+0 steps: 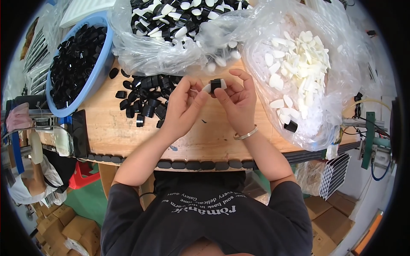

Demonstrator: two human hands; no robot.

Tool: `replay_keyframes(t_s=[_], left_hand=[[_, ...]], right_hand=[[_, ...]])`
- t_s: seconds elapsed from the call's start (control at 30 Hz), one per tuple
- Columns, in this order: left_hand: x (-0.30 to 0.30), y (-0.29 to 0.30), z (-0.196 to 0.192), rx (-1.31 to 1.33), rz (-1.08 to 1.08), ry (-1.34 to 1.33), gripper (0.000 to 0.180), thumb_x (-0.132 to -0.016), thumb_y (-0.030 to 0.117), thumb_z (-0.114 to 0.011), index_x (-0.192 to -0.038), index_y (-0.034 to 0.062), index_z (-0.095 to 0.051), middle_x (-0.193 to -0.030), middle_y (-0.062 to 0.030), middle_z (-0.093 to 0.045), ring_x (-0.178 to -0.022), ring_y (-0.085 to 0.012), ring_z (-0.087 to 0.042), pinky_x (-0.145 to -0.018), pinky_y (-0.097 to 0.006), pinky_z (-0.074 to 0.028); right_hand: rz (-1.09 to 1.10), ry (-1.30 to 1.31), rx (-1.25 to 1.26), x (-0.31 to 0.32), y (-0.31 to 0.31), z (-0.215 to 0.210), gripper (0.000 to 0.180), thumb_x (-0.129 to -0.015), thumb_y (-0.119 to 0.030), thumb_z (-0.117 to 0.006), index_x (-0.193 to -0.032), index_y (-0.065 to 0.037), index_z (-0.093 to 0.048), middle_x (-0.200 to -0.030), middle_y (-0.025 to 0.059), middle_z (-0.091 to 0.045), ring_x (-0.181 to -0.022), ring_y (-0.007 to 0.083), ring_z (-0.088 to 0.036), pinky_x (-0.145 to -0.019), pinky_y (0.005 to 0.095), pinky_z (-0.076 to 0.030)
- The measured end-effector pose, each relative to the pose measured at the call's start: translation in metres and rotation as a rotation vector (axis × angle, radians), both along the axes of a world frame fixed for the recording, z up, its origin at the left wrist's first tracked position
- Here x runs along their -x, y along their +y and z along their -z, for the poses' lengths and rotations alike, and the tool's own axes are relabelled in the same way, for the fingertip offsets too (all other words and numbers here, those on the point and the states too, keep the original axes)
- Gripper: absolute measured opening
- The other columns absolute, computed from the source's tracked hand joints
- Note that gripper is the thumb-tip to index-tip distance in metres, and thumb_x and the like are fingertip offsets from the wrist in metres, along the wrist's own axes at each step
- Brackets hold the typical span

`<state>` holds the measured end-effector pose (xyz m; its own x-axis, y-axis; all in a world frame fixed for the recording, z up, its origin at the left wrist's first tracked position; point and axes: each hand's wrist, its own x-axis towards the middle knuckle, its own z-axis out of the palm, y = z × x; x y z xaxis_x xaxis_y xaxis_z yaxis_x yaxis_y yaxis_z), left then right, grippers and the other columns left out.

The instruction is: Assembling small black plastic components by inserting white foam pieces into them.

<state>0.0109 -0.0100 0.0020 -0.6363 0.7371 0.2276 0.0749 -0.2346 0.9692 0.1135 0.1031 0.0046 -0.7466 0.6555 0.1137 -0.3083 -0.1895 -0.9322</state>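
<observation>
Above the middle of the wooden table, my two hands meet at a short black oval cap (216,84) with white showing at both ends. My right hand (240,101) pinches the black cap between thumb and fingers. With thumb and fingertips, my left hand (183,106) grips the white oval piece (207,88) at the cap's left end. Whether that piece sits inside the cap or only touches it, I cannot tell. Loose black caps (149,106) lie beside and behind my left hand. White oval pieces (307,64) fill a clear plastic bag (260,81) to the right.
A blue basin (110,47) full of black parts stands at the left. At the back, another clear bag (149,57) holds mixed black and white pieces. Dark oval pads (200,165) line the table's front edge. A black phone-like slab (80,133) stands at the left edge.
</observation>
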Motion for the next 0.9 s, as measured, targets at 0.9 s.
replay_keyframes(t_s=[0.9], left_hand=[[-0.005,-0.002,-0.006,-0.086,0.172,-0.277,0.005,-0.095,0.004,-0.055,-0.098,0.0009,-0.057,-0.091,-0.0020,-0.060,-0.080,-0.0049,-0.051,-0.073,-0.019,-0.041]], right_hand=[[0.037,-0.007,-0.310,-0.011,0.006,-0.005,0.031,-0.079,0.002,-0.073,-0.104,-0.002,-0.055,-0.098,0.0090,-0.067,-0.088,0.0164,-0.066,-0.076,0.0262,-0.054]])
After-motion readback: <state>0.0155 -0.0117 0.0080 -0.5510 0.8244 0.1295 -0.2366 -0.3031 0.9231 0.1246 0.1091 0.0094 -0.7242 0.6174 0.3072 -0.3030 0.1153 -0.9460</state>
